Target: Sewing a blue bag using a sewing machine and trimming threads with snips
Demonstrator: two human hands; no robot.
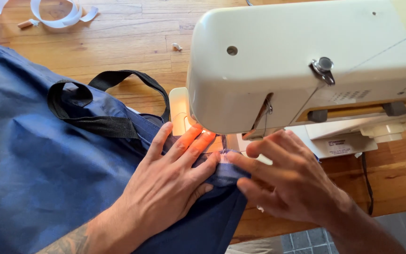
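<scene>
Left hand (pixel 172 183) beside sewing machine (pixel 306 61)

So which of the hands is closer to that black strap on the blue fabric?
Left. The left hand lies flat on the blue fabric, just right of the black strap. The right hand pinches the fabric farther right, below the sewing machine.

I read this as a home sewing corner or small craft workshop: a cream-coloured plastic sewing machine (pixel 306 61) stands lit on a warm plank wooden table (pixel 128 33), with a curled white fabric tape (pixel 57 14) lying on it.
</scene>
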